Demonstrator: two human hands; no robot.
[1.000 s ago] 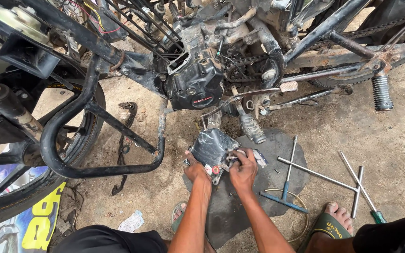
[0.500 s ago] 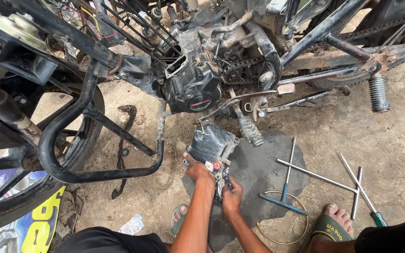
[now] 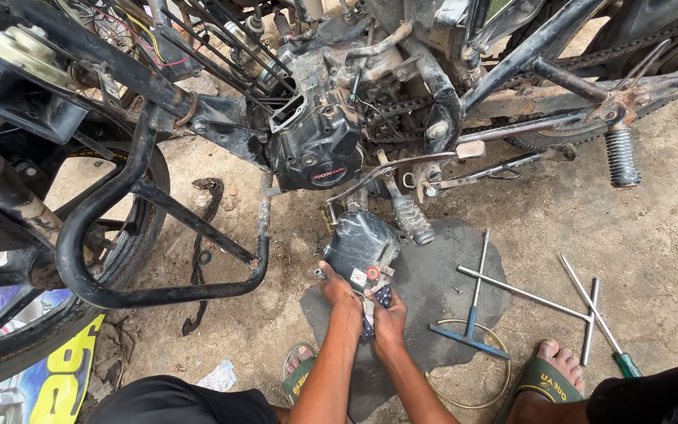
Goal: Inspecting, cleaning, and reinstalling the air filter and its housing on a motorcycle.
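Note:
A dark, greasy metal engine part sits on a wet dark patch of the ground below the motorcycle's black engine. My left hand grips its near lower edge. My right hand is closed just beside it around a small dark blue piece at the part's near corner. Both hands touch each other in front of the part.
Several T-handle wrenches and a green-handled screwdriver lie on the ground to the right. A black crash-guard bar and front wheel stand at left. The footpeg juts out at right. My sandalled feet are near the bottom.
My right hand moved from the part's right side down to its near corner, beside my left hand. The view moved closer to the part.

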